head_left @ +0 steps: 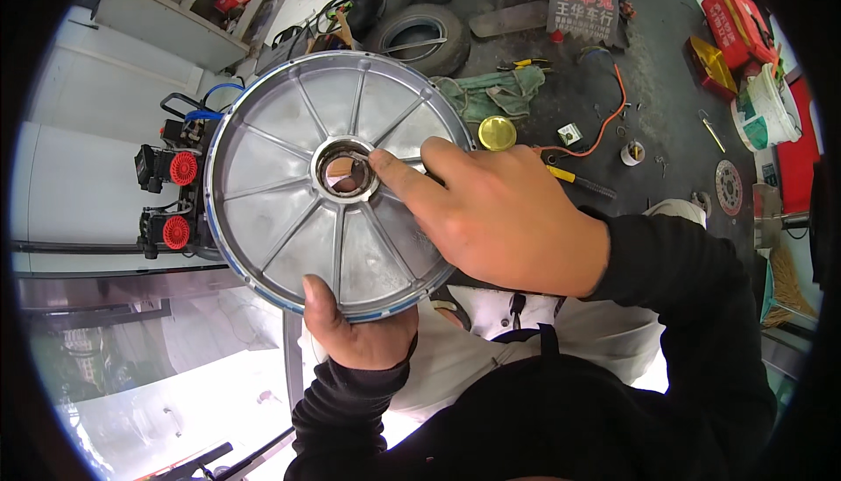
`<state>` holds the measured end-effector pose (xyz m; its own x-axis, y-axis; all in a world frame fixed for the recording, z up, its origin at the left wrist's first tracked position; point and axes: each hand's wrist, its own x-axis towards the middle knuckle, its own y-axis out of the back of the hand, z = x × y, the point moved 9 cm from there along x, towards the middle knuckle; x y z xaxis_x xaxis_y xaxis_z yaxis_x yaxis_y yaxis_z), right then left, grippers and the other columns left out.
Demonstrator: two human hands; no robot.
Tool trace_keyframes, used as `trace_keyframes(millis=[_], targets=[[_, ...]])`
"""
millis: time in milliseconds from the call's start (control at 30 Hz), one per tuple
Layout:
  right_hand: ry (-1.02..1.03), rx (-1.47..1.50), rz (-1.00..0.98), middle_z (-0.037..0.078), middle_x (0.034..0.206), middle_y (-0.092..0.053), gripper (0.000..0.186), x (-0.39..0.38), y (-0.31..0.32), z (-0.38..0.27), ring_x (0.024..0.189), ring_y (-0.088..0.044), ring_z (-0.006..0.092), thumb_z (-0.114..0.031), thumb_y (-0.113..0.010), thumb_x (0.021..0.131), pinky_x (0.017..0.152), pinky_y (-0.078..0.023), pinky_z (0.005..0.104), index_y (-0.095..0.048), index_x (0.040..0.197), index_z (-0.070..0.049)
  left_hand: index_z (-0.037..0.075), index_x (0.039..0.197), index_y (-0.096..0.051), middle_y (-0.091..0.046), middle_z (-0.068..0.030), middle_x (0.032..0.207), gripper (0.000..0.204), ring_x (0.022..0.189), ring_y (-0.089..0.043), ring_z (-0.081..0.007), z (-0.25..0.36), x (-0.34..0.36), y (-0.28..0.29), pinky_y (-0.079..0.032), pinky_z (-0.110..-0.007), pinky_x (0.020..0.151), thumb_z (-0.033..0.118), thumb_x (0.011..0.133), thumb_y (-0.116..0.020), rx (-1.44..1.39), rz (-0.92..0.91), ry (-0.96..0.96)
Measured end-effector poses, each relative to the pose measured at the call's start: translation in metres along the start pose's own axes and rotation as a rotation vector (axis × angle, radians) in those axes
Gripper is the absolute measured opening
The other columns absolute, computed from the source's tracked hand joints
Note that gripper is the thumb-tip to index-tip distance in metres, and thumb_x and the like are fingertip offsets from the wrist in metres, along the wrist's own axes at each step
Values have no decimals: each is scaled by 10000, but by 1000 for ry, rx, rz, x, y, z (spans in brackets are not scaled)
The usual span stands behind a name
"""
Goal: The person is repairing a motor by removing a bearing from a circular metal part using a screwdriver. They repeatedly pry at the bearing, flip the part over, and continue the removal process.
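The hub (280,152) is held by its near rim in the left hand (368,338); its central collar (316,168) is touched by the index finger of the right hand (526,209), whose other fingers are curled. Beyond the right hand are seen a tin (498,134), a cup (632,153) and, farther right, a bucket (760,117), contents indistinct.

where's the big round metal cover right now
In the head view, the metal cover is left of centre, its lower rim held in the left hand, with the right hand reaching to its central hole.
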<state>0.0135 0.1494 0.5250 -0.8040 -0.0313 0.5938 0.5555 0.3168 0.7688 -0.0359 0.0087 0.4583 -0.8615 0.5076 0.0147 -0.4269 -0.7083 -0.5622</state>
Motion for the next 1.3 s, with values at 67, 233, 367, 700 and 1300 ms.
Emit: trace_keyframes(millis=[67,233,367,700,1300], targets=[[10,-1,-54,47,840,-552,543,0,-11,2,561,-615,211,-128,-704,861,496,-497,341,-691,1398,-47,103,1676,-305,-461,-181,1641,819,1496,-481,-393,3,4,3,-398,-583,1231,584,1028,-448,103,54,-4],[28,-1,-68,59,841,-567,551,1,-8,8,566,-626,220,-148,-701,860,507,-509,350,-685,1396,-21,85,1657,-338,-473,-188,1631,812,1492,-487,-392,6,11,10,-404,-582,1226,570,1019,-471,34,153,-43],[-27,-7,-86,64,850,-590,534,-2,-1,3,563,-634,229,-147,-694,863,492,-510,369,-690,1381,-12,78,1636,-375,-502,-179,1605,777,1467,-511,-386,0,10,1,-428,-575,1205,565,1035,-454,-20,46,-13],[-43,5,-61,82,825,-598,488,-3,-3,7,554,-645,248,-151,-691,875,489,-508,383,-707,1342,-9,81,1615,-404,-540,-161,1567,741,1417,-560,-359,1,3,8,-458,-542,1174,544,1042,-483,47,159,-49],[191,43,22,18,838,-550,491,4,-8,41,596,-629,213,-148,-739,872,527,-518,373,-742,1360,-206,17,1598,-429,-549,-204,1563,716,1413,-567,-382,21,20,23,-462,-563,1182,472,1048,-494,32,194,-69]])
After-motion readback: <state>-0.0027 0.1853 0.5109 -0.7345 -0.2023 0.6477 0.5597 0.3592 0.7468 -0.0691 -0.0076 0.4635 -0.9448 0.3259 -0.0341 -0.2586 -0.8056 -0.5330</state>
